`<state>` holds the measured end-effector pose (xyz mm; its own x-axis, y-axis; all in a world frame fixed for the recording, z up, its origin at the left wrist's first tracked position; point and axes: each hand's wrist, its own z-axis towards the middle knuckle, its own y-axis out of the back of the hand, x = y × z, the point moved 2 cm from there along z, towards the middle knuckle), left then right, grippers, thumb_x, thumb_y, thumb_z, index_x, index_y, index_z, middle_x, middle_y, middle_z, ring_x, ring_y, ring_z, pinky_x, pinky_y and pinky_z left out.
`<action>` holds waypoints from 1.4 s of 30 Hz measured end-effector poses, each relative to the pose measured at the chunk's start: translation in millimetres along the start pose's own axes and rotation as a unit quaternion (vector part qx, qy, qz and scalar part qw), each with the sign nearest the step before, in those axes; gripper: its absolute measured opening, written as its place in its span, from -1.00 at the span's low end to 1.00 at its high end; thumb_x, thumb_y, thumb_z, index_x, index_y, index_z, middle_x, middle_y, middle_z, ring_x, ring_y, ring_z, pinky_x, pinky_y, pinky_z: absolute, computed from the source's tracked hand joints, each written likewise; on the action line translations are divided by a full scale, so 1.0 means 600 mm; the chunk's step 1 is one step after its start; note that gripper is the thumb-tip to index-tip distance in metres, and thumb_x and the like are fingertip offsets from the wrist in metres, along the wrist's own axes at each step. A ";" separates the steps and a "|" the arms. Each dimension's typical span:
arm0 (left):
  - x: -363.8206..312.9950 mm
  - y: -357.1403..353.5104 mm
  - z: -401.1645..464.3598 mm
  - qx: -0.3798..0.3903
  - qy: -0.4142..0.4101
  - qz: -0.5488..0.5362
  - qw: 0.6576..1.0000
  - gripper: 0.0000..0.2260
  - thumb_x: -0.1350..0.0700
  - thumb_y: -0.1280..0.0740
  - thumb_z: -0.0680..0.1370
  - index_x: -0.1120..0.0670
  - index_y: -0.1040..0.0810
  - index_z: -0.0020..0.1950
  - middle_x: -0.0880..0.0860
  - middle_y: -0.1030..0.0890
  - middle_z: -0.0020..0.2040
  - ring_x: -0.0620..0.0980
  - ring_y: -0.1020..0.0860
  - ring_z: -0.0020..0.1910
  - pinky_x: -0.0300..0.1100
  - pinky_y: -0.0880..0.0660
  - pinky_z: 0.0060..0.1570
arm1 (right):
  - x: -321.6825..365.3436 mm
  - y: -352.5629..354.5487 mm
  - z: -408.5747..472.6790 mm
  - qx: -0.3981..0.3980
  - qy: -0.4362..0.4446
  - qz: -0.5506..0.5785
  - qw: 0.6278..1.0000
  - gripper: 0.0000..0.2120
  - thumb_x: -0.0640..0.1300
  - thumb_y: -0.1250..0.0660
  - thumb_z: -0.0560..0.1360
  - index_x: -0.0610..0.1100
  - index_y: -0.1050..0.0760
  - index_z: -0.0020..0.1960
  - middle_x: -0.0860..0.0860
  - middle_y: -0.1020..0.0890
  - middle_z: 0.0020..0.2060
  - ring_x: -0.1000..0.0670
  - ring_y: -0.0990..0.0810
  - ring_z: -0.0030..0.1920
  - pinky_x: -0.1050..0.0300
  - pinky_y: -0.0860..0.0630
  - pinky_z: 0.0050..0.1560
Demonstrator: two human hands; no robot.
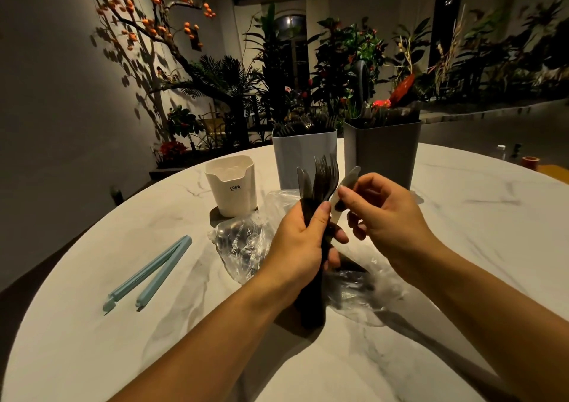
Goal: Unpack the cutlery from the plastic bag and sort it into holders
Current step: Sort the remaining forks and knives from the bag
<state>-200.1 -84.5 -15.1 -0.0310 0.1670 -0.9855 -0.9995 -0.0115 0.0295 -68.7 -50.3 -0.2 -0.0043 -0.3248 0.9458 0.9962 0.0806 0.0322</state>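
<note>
A bundle of dark cutlery (318, 192) is gripped upright by the left hand (303, 243), whose fingers (338, 234) are curled tightly round the handles, tines and blade tips pointing up and away; the exact count is hard to make out, though several forks and at least two knives can be seen, and the lower handle ends are lost in shadow below the wrist. A single pale knife (344, 190) is pinched by the right hand (385, 214) between thumb and forefinger, its long axis tilted up and to the right, touching the bundle. Beneath the bundle a crumpled clear plastic bag (243, 244) lies on the worktop (462, 247), with more pieces dimly visible inside. Three holders stand behind the bundle: a cream holder (232, 186) to the left, a white holder (303, 152) directly behind, and a grey holder (383, 152) to the right, the last two already containing cutlery. Left of the bundle an open blue bag clip (151, 274) is seen.
</note>
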 end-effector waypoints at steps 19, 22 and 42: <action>-0.010 -0.006 -0.004 -0.117 -0.068 0.197 0.971 -0.91 0.01 -0.11 0.71 -0.04 -0.38 0.09 -0.01 -0.50 -0.26 -0.05 -0.47 -0.33 -0.14 -0.43 -0.33 | 0.020 -0.024 -0.007 0.026 -0.044 0.038 0.998 -0.83 0.01 -0.21 0.64 -0.09 -0.38 0.11 -0.06 -0.50 -0.27 0.09 -0.45 -0.42 0.29 -0.41 -0.45; -0.018 -0.024 -0.019 -0.059 -0.050 0.339 0.938 -0.74 0.18 -0.21 0.66 -0.01 -0.24 0.30 -0.04 -0.52 -0.06 -0.08 -0.53 -0.15 -0.23 -0.50 -0.18 | 0.021 -0.032 -0.004 0.013 -0.044 0.014 0.999 -0.58 0.13 -0.44 0.44 -0.05 -0.39 0.15 0.01 -0.49 -0.32 0.19 -0.50 -0.46 0.39 -0.41 -0.46; -0.018 -0.006 -0.010 0.120 0.076 0.065 0.988 -0.90 0.12 -0.30 0.64 0.11 -0.55 -0.02 -0.03 -0.49 -0.39 -0.12 -0.45 -0.44 -0.29 -0.41 -0.41 | 0.015 0.005 0.003 0.087 -0.117 0.061 0.987 -0.61 0.07 -0.45 0.31 -0.20 -0.62 -0.02 -0.09 -0.69 -0.26 -0.07 -0.68 -0.21 0.14 -0.60 -0.21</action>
<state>-196.2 -92.3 -5.9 -0.1767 0.0285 -0.9839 -0.9603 0.2142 0.1786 -66.1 -51.4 9.2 0.0735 -0.0771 0.9943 0.9607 0.2732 -0.0498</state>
